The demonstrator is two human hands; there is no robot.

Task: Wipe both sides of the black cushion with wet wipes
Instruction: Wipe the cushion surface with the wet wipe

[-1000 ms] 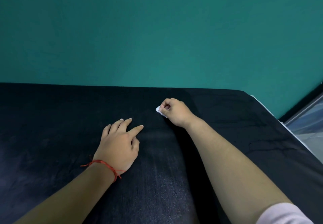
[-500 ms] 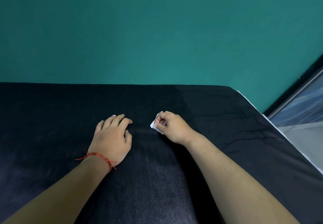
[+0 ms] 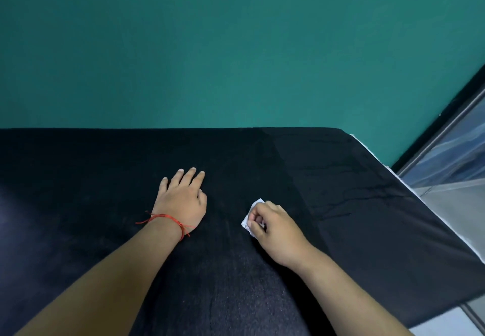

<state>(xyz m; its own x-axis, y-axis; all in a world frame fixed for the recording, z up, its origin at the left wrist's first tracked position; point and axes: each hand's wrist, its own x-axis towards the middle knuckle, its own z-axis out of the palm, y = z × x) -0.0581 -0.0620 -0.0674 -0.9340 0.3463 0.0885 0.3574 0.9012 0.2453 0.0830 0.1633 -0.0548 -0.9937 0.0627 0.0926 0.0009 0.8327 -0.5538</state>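
Head view: black cushion (image 3: 354, 204) streaked toward right edge. Right hand (image 3: 278, 233) pinches wet wipe (image 3: 249, 217); left hand (image 3: 182, 199) flat, fingers (image 3: 189, 177) straight, both well off that edge.

We find no text, label, brand, number or sign that can be read anywhere in this view.
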